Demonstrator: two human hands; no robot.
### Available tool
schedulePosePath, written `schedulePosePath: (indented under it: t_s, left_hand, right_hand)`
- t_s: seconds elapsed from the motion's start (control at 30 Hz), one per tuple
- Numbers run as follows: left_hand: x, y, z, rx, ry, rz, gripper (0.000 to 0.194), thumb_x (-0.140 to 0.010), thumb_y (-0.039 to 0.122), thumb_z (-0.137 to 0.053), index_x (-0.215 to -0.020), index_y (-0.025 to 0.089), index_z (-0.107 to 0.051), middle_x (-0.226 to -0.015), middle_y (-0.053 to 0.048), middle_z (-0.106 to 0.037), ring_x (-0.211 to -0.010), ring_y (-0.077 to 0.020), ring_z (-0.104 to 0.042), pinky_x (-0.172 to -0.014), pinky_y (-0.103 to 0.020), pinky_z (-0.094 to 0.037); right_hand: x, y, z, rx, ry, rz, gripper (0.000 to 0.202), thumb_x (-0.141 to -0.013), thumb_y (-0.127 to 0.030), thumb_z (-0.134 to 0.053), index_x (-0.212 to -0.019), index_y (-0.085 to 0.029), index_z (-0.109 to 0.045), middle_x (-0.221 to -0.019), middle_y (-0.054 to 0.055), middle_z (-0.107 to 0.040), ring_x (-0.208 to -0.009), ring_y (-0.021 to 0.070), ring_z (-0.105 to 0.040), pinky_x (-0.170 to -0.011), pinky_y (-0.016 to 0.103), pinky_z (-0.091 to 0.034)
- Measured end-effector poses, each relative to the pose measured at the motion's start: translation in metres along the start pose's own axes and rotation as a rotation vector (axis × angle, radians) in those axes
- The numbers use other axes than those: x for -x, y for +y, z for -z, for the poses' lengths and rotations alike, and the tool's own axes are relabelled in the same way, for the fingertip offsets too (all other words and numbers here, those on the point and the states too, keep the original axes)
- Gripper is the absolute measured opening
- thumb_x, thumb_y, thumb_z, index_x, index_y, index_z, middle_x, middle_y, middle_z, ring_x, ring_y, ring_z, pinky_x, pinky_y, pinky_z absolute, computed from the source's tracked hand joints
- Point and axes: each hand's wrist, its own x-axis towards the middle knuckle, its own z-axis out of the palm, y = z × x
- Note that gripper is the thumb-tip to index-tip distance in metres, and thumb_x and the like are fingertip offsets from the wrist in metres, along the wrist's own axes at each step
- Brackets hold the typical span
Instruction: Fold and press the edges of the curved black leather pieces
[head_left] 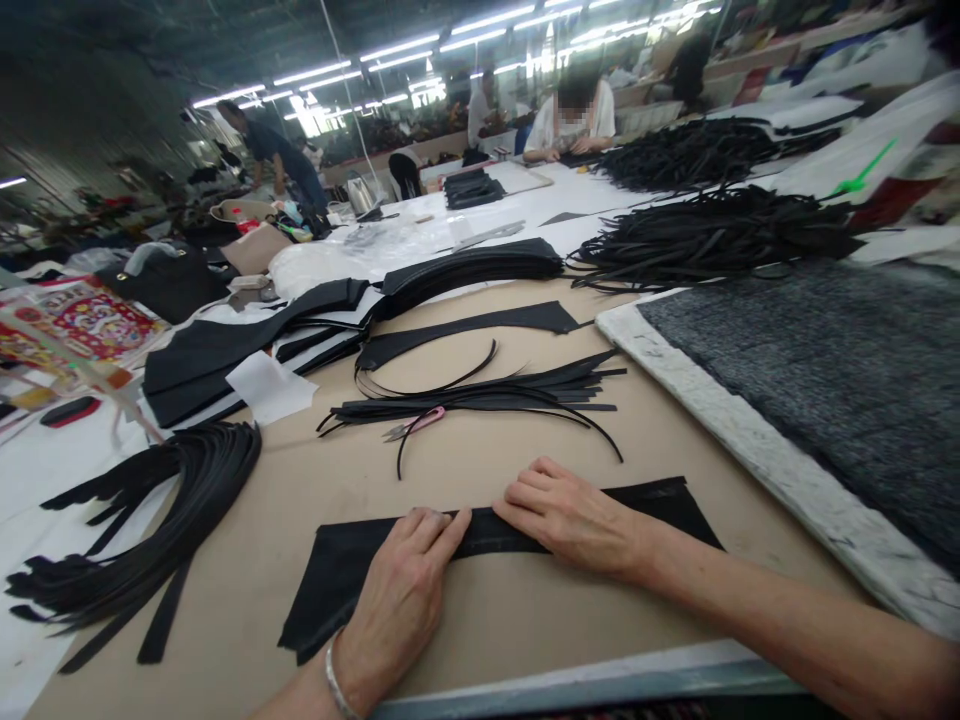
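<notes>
A curved black fabric panel (502, 532) lies flat on the tan work surface (540, 620) in front of me. My left hand (412, 570), with a silver bangle at the wrist, presses its curled fingers and thumb on the panel's upper edge near the middle. Just to the right, my right hand (559, 512) has its fingers bent together over the same edge. The fingertips of both hands pinch or press the edge; what lies under them is hidden. Beyond the hands lies a bundle of thin black strips (480, 395), with pink-handled thread snips (415, 424) against it.
A curved bundle of black strips (172, 520) lies at left. Stacks of black panels (472, 268) and one single panel (472, 330) are farther back. On the right stands a white-edged board with dark grey felt (810, 370). A person (574, 125) sits across the table.
</notes>
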Motion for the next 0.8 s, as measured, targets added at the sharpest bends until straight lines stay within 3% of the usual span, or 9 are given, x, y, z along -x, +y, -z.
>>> schedulePosePath:
  t_s: [0.4, 0.57, 0.8]
  left_hand:
    - [-0.005, 0.007, 0.004, -0.11, -0.056, 0.019, 0.058, -0.083, -0.003, -0.037, -0.136, 0.021, -0.045, -0.103, -0.008, -0.055, -0.095, -0.0218, -0.048, -0.088, -0.042, -0.05]
    - [-0.015, 0.021, 0.008, -0.123, 0.009, 0.043, 0.053, -0.081, -0.003, -0.036, -0.124, 0.021, -0.055, -0.121, -0.01, -0.052, -0.11, -0.0248, -0.047, -0.094, -0.045, -0.047]
    - [-0.026, 0.041, -0.017, -0.034, 0.076, -0.013, 0.061, -0.08, -0.006, -0.031, -0.137, 0.014, -0.037, -0.115, -0.01, -0.056, -0.106, -0.0211, -0.048, -0.097, -0.041, -0.045]
  right_hand:
    - [0.009, 0.0, 0.005, 0.008, -0.063, -0.05, 0.017, -0.097, -0.016, -0.041, -0.104, -0.015, -0.057, -0.093, 0.005, -0.055, -0.083, 0.0194, -0.043, -0.077, 0.035, -0.032]
    - [0.009, -0.001, 0.007, 0.0, -0.08, -0.058, 0.019, -0.098, -0.017, -0.039, -0.109, -0.015, -0.054, -0.096, 0.004, -0.055, -0.085, 0.0198, -0.044, -0.076, 0.036, -0.031]
    - [0.013, 0.001, 0.002, 0.018, -0.021, -0.041, 0.015, -0.097, -0.016, -0.043, -0.101, -0.014, -0.057, -0.09, 0.004, -0.055, -0.082, 0.0186, -0.044, -0.075, 0.034, -0.032]
